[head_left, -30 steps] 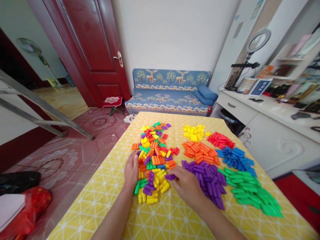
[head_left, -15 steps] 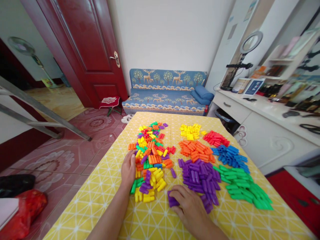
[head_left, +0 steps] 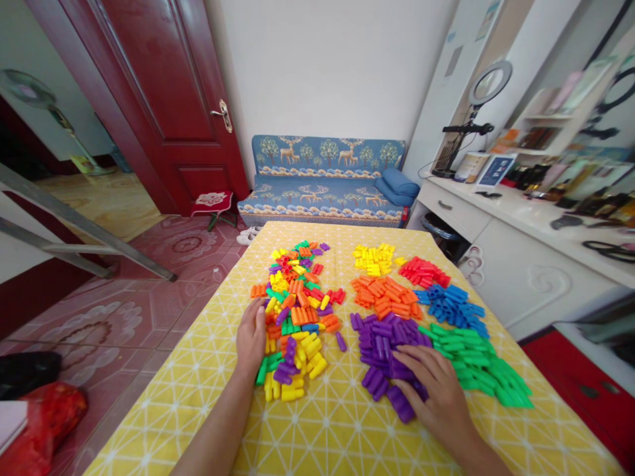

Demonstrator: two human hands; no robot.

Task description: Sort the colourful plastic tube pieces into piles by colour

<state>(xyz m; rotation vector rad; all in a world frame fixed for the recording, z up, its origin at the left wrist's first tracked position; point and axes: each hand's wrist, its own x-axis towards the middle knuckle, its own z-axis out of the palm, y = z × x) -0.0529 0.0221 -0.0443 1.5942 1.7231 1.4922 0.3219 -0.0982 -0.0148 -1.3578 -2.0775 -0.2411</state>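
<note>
My left hand (head_left: 251, 337) lies at the left edge of a mixed heap of short plastic tube pieces (head_left: 303, 316) in several colours, fingers stretched out and touching the heap's side. Over the purple tube pieces (head_left: 381, 347) rests my right hand (head_left: 436, 383), fingers apart, fingertips on the pile and partly hiding it. A few purple pieces (head_left: 401, 404) lie beside its thumb at the pile's near edge. One lone purple piece (head_left: 341, 342) sits between the two heaps.
Sorted by colour, yellow (head_left: 373, 259), orange (head_left: 384, 296), red (head_left: 424, 272), blue (head_left: 455, 307) and green pieces (head_left: 476, 363) lie in separate piles. A patterned yellow cloth (head_left: 317, 436) covers the table. Beyond stand a blue sofa (head_left: 327, 188) and, at right, a white dresser (head_left: 520, 264).
My right hand has moved right, from the cloth beside the mixed heap to the purple pile, and its fingers have spread. Purple pieces moved with it to the pile's near edge. My left hand stays put.
</note>
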